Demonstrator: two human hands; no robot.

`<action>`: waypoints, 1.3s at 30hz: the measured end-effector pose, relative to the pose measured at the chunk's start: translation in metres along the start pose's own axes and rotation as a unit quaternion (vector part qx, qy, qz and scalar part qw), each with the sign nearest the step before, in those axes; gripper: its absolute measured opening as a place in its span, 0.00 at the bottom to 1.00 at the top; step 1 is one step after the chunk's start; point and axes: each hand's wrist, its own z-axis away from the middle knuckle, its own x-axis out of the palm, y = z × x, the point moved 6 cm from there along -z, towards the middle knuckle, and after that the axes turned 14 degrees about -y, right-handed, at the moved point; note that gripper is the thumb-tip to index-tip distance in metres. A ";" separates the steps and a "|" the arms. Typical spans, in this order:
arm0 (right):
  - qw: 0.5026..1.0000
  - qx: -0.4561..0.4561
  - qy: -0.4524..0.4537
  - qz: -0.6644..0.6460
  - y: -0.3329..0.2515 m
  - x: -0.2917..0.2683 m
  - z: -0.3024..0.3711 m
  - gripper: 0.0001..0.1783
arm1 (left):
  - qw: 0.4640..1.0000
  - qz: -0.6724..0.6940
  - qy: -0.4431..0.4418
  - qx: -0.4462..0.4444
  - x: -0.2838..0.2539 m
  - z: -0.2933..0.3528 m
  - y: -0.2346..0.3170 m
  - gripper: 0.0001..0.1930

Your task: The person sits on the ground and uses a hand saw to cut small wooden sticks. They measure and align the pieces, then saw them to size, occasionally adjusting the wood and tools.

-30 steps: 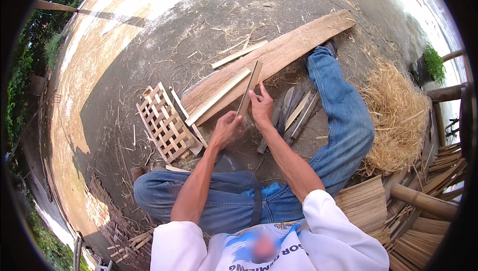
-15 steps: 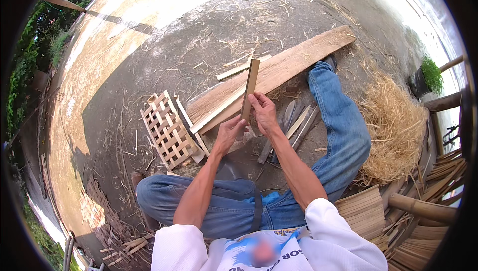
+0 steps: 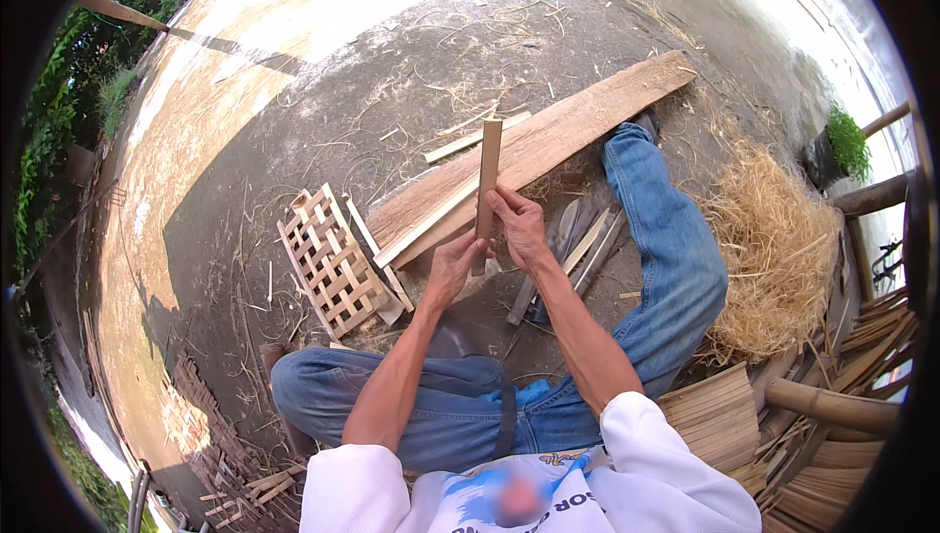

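A straight, flat wooden slat (image 3: 490,156), smooth-faced with squared edges, is held lengthwise in front of the person, above the floor, its far end in view across a plank. Both hands grasp it: the left hand (image 3: 453,261) pinches near its lower end, and the right hand (image 3: 521,228) holds its right edge a little farther up. Beyond it, the long brown plank (image 3: 597,107), rough-grained and broad, slants from near left to far right, with a pale, thin strip (image 3: 431,218) lying along it. To the left is a woven panel (image 3: 338,264) of flat strips crossing in an open checker pattern. Right of the hands lie dark, narrow bars (image 3: 550,264). Farther right, beyond the blue denim trousers (image 3: 676,230), sits a loose heap of curly, straw-coloured shavings (image 3: 774,249). Thin, curled fibres litter the grey, gritty floor (image 3: 367,73).
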 end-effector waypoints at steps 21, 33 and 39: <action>0.993 0.037 0.003 0.111 -0.012 -0.003 -0.013 0.24 | 0.976 -0.208 -0.029 -0.063 -0.006 -0.004 0.014 0.22; 0.682 0.207 -0.395 0.579 -0.043 0.037 -0.064 0.18 | 0.757 -0.653 0.018 -0.005 -0.008 -0.004 0.092 0.33; 0.617 0.268 -0.413 0.614 -0.033 0.037 -0.073 0.17 | 0.824 -0.567 0.018 -0.007 -0.018 -0.004 0.057 0.28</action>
